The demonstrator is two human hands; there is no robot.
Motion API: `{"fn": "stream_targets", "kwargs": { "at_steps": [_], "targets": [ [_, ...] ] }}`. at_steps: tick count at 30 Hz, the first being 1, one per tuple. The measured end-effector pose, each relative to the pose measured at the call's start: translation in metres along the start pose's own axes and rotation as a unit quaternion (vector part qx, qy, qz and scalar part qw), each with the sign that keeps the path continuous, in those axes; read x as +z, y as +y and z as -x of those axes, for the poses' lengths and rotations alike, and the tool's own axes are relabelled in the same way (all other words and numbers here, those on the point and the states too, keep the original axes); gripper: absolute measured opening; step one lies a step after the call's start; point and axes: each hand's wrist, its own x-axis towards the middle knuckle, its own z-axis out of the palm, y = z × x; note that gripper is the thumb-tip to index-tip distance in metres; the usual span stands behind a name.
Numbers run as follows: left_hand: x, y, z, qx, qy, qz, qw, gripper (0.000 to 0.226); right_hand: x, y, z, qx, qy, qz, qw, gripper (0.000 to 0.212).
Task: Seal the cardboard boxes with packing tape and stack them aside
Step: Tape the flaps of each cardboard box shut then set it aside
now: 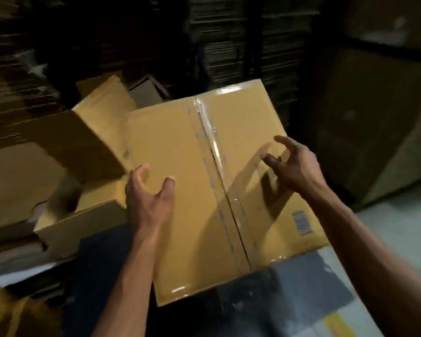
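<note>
Box (204,190), sealed down its centre seam with clear tape (213,152), lies in the middle of the view with both hands at its top face.

Left of the box, other boxes (66,152) sit jumbled and tilted; a box set on that heap could slide or tip it, since nothing there looks level. The left hand (148,198) is at the box's left edge, fingers spread and curled, thumb apart; whether it grips the edge or only rests there I cannot tell through the blur. The right hand (294,166), over the box's right half, is spread with fingers apart, apparently hovering, holding nothing. With only one doubtful hold, a lift now could let the box swing or drop.

Beneath the box's near edge shows dark ground, and right of it pale floor (399,227). Behind the box rise dim stacks of flat cardboard (241,45).
</note>
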Motion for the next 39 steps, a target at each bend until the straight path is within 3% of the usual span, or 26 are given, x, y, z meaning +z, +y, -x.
{"fn": "stream_targets", "kwargs": {
  "at_steps": [6,10,13,16,20,26,31,39],
  "targets": [
    [0.13,0.096,0.054,0.07,-0.176,0.051,0.981,0.079,-0.14,0.111,0.028,0.04,0.204,0.054,0.977,0.061],
    [0.24,0.15,0.112,0.092,-0.332,0.104,0.933,0.07,-0.244,0.2,0.064,0.125,0.271,-0.013,0.954,0.049],
    [0.337,0.179,0.153,0.081,-0.409,0.11,0.902,0.068,-0.316,0.281,0.078,0.197,0.322,-0.085,0.922,0.067],
    [0.454,0.202,0.197,0.04,-0.47,0.1,0.876,0.072,-0.37,0.376,0.078,0.272,0.346,-0.167,0.882,0.088],
    [0.62,0.201,0.257,0.008,-0.523,0.004,0.852,0.08,-0.411,0.509,0.047,0.393,0.323,-0.275,0.816,0.09],
    [0.859,0.111,0.357,0.056,-0.571,-0.184,0.798,0.102,-0.379,0.756,-0.012,0.491,0.174,-0.052,0.852,0.076],
    [0.988,-0.009,0.442,0.1,-0.575,-0.295,0.756,0.108,-0.315,0.93,-0.025,0.537,0.026,0.053,0.842,0.116],
    [1.124,-0.212,0.532,0.112,-0.614,-0.317,0.714,0.107,-0.24,1.171,-0.001,0.557,-0.025,0.078,0.827,0.108]
  ]
}}
